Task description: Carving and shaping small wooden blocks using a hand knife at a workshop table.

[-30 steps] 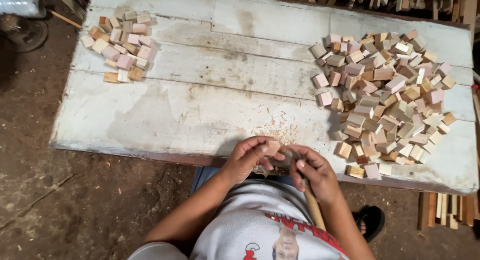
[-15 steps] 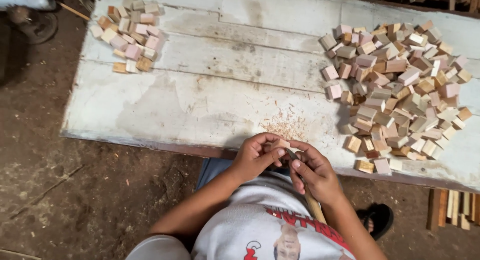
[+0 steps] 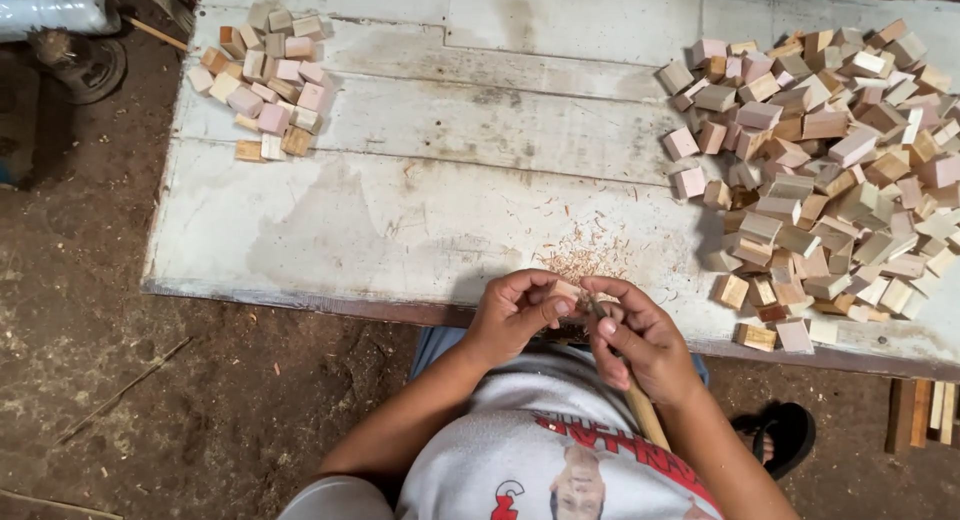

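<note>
My left hand (image 3: 515, 315) pinches a small wooden block (image 3: 566, 292) at the near edge of a worn white wooden table (image 3: 400, 210). My right hand (image 3: 640, 340) grips a tool with a pale wooden handle (image 3: 645, 415), its tip against the block. Wood shavings (image 3: 585, 255) lie on the table just beyond my hands. A large heap of small wooden blocks (image 3: 830, 170) covers the table's right side. A smaller group of blocks (image 3: 265, 75) sits at the far left corner.
Dirt floor (image 3: 120, 380) surrounds the table. A dark round object (image 3: 80, 65) and a white pipe (image 3: 50, 10) lie at upper left. Wooden strips (image 3: 925, 415) lie on the ground at lower right, near a black sandal (image 3: 785, 435).
My hands stay together at the table edge working on the block. The view has shifted slightly, so the table and piles sit a little further right and lower.
</note>
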